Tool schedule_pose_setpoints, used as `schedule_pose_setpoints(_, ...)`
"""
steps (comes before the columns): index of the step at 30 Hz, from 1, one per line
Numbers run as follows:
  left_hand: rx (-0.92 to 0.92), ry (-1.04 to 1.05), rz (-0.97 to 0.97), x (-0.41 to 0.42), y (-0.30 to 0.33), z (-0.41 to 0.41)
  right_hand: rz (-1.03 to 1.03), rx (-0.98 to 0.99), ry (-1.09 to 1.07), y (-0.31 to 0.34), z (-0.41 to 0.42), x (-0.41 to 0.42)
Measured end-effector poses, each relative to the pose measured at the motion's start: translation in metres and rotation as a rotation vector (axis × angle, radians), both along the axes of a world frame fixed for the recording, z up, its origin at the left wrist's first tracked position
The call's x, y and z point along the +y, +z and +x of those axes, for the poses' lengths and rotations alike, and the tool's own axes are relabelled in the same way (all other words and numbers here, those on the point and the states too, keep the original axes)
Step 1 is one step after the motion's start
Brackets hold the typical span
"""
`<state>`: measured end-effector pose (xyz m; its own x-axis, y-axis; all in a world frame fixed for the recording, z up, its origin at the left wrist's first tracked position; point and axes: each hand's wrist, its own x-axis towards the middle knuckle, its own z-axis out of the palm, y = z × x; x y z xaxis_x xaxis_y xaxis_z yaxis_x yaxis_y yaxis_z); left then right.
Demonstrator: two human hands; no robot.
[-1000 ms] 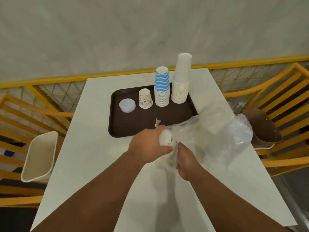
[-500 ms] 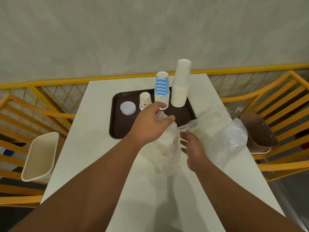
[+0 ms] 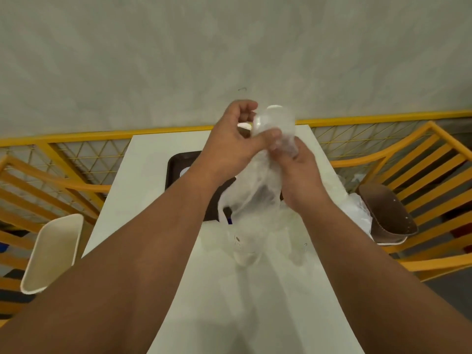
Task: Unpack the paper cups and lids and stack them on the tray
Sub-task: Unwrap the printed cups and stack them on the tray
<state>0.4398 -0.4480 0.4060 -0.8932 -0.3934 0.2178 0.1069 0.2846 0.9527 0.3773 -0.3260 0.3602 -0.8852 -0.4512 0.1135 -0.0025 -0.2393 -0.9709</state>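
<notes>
Unpacking is underway: both the left hand (image 3: 231,146) and right hand (image 3: 297,172) pinch a clear plastic sleeve (image 3: 258,185) raised over the tray (image 3: 176,162) at twelve o'clock; next, judging here, free its contents.

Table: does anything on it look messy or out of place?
Yes. Loose plastic wrap lies crumpled at the table's right edge, off the tray. Both hands hold another wrapper above it.
</notes>
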Motion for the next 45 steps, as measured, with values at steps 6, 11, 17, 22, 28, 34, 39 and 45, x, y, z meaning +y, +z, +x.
schedule_pose_setpoints(6,-0.330,-0.175,-0.311,-0.001,-0.022,0.009,-0.380,-0.449,-0.054,0.039,-0.036,-0.011)
schedule_pose_setpoints(11,-0.547,-0.183,-0.407,-0.019,-0.004,0.007,-0.512,-0.553,-0.127,0.056,-0.050,0.004)
schedule_pose_setpoints(17,-0.518,-0.284,-0.300,-0.011,0.020,-0.018,-0.410,-0.595,-0.320,0.055,-0.056,0.002)
schedule_pose_setpoints(22,-0.483,-0.181,-0.368,0.042,0.003,-0.082,-0.154,-0.441,-0.288,0.052,-0.111,0.018)
schedule_pose_setpoints(28,-0.683,0.028,-0.364,0.067,-0.043,-0.142,0.481,0.686,-0.334,0.005,-0.197,0.086)
schedule_pose_setpoints(34,-0.797,0.002,-0.433,0.077,-0.098,-0.151,1.167,1.418,0.418,-0.068,-0.217,0.092)
schedule_pose_setpoints(39,-0.622,0.062,-0.504,0.083,-0.141,-0.128,1.149,1.129,0.655,-0.101,-0.233,0.091)
schedule_pose_setpoints(45,-0.539,0.097,-0.706,0.086,-0.175,-0.114,0.959,1.443,0.693,-0.129,-0.254,0.085)
